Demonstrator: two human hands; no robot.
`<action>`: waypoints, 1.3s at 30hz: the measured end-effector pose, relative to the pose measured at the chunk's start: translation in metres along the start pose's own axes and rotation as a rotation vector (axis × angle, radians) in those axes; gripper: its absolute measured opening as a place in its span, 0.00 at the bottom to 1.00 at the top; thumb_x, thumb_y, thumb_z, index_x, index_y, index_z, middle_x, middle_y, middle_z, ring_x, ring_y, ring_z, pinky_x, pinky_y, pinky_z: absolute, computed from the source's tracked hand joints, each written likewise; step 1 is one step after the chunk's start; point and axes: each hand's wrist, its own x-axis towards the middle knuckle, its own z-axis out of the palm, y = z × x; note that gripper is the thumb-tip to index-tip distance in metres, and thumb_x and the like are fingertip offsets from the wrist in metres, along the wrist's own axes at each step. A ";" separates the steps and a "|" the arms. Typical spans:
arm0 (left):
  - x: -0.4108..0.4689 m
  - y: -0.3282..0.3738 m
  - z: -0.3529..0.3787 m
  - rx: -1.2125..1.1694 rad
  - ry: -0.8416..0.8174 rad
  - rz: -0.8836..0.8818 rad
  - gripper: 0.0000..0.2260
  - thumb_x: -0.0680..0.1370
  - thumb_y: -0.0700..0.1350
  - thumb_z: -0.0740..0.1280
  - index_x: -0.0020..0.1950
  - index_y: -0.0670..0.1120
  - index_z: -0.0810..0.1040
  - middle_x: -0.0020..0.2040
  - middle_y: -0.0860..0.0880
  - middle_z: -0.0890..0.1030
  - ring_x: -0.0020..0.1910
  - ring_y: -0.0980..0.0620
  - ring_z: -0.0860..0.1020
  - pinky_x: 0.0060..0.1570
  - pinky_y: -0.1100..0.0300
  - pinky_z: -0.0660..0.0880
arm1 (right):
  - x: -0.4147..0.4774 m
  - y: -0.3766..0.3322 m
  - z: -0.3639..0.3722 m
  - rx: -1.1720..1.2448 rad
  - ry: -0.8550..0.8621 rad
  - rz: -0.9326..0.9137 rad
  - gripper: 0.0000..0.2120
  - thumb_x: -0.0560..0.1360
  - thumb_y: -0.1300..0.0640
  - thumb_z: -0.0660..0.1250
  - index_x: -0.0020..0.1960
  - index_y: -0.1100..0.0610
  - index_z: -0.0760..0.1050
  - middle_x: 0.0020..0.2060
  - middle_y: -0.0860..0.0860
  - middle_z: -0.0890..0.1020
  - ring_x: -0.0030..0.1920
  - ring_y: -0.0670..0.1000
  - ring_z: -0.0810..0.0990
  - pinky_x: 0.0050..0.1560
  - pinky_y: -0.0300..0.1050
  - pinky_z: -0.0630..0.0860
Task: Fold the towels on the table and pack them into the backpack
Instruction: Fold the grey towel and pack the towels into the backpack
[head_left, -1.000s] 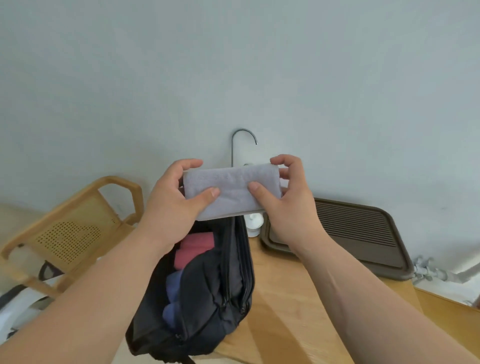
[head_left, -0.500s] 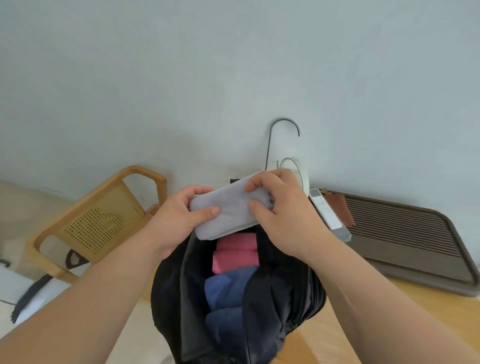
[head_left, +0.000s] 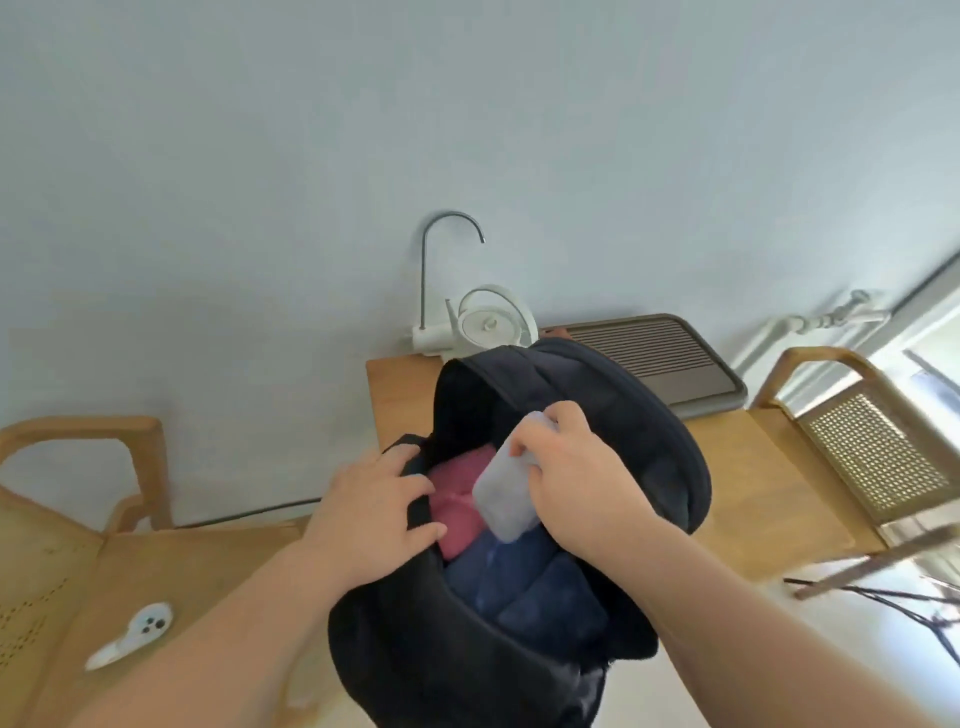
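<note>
A black backpack (head_left: 613, 415) stands open at the near edge of the wooden table (head_left: 753, 493). Inside it lie folded pink towels (head_left: 457, 499) and dark blue towels (head_left: 524, 587). My right hand (head_left: 576, 483) grips a folded light grey towel (head_left: 501, 493) and holds it inside the opening, on top of the others. My left hand (head_left: 374, 504) grips the backpack's left rim, with its thumb inside the opening.
A white kettle (head_left: 491, 322) and a curved tap (head_left: 441, 260) stand at the table's far edge by the wall. A dark slatted tray (head_left: 665, 364) lies behind the backpack. Wooden chairs stand at left (head_left: 88, 467) and right (head_left: 872, 441). A white controller (head_left: 135, 634) lies on the left seat.
The grey towel has gone from both hands above the backpack down into its opening. My left hand let go of the towel and took the backpack's rim. The view tilted down.
</note>
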 end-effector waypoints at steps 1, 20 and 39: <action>-0.004 -0.003 0.002 0.002 0.003 0.007 0.31 0.71 0.74 0.52 0.68 0.62 0.76 0.78 0.52 0.64 0.71 0.47 0.69 0.66 0.48 0.70 | -0.002 -0.001 0.008 -0.025 -0.015 0.033 0.18 0.76 0.64 0.65 0.59 0.44 0.70 0.63 0.48 0.63 0.45 0.52 0.73 0.43 0.42 0.70; -0.056 -0.024 0.021 -0.041 -0.143 0.354 0.30 0.78 0.62 0.63 0.77 0.62 0.56 0.82 0.56 0.44 0.66 0.51 0.68 0.65 0.55 0.69 | 0.059 0.001 0.158 0.018 -0.146 0.319 0.34 0.80 0.42 0.61 0.82 0.45 0.50 0.81 0.54 0.41 0.79 0.60 0.46 0.77 0.58 0.53; -0.056 -0.039 0.030 -0.119 -0.151 0.366 0.28 0.78 0.57 0.66 0.76 0.62 0.59 0.80 0.62 0.41 0.62 0.54 0.74 0.59 0.57 0.74 | 0.056 0.025 0.180 -0.307 -0.622 -0.025 0.52 0.74 0.30 0.63 0.77 0.41 0.26 0.73 0.55 0.21 0.74 0.59 0.21 0.76 0.61 0.34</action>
